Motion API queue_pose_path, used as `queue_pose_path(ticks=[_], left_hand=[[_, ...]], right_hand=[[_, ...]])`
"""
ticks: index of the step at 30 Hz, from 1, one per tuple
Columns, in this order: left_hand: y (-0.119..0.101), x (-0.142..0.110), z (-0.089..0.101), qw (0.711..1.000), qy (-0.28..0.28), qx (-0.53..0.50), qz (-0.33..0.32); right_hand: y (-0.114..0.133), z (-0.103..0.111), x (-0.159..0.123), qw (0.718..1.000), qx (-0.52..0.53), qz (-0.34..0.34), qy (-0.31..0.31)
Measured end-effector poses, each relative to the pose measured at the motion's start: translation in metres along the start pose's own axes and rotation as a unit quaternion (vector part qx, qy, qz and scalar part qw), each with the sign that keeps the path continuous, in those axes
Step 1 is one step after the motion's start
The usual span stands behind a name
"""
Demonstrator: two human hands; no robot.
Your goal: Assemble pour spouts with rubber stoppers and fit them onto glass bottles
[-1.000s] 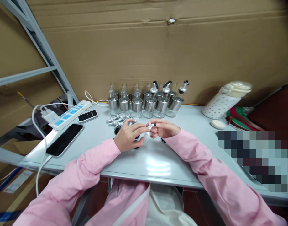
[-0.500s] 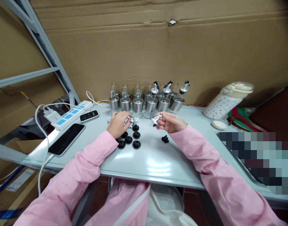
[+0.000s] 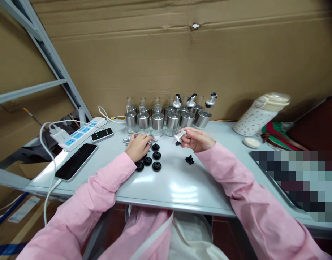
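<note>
In the head view my right hand [image 3: 198, 140] pinches a silver pour spout [image 3: 180, 136] above the table, with a small dark part just under it. My left hand [image 3: 139, 147] reaches palm down over several silver spouts [image 3: 126, 139] lying on the table, its fingers apart and partly hiding them. Black ring-shaped stoppers [image 3: 156, 155] lie in rows beside that hand, some covered by it. A small heap of tiny black caps [image 3: 189, 159] rests below my right hand. Behind both hands stand several glass bottles with steel sleeves [image 3: 158, 121]; three carry spouts with black tips [image 3: 191, 101].
At left lie a power strip [image 3: 84, 133] with white cables, a small black device [image 3: 102, 134] and a phone [image 3: 76, 161]. A dotted flask [image 3: 259, 115] and a white oval object [image 3: 251, 142] stand at right. Cardboard [image 3: 144, 54] walls off the back.
My left hand has shifted slightly and its fingers have spread over the silver spouts. My right hand keeps its spout in nearly the same place. The view has moved a little.
</note>
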State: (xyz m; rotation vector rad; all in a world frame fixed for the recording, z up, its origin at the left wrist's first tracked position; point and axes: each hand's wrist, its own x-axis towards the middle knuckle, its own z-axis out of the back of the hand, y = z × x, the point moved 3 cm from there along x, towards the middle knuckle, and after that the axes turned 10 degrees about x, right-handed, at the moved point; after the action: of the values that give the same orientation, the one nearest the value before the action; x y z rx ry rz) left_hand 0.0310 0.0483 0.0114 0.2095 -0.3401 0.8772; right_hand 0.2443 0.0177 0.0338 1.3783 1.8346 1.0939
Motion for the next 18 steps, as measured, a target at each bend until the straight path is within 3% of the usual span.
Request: queue_pose_path(ticks=[8, 18], left_hand=[[-0.0084, -0.0012, -0.0003, 0.999, 0.003, 0.020, -0.043], [-0.0102, -0.0006, 0.0029, 0.999, 0.013, -0.001, -0.037]], right_hand=[[-0.0021, 0.0016, 0.0004, 1.000, 0.000, -0.005, 0.003], [-0.0027, 0.0056, 0.0015, 1.000, 0.002, -0.010, 0.002]])
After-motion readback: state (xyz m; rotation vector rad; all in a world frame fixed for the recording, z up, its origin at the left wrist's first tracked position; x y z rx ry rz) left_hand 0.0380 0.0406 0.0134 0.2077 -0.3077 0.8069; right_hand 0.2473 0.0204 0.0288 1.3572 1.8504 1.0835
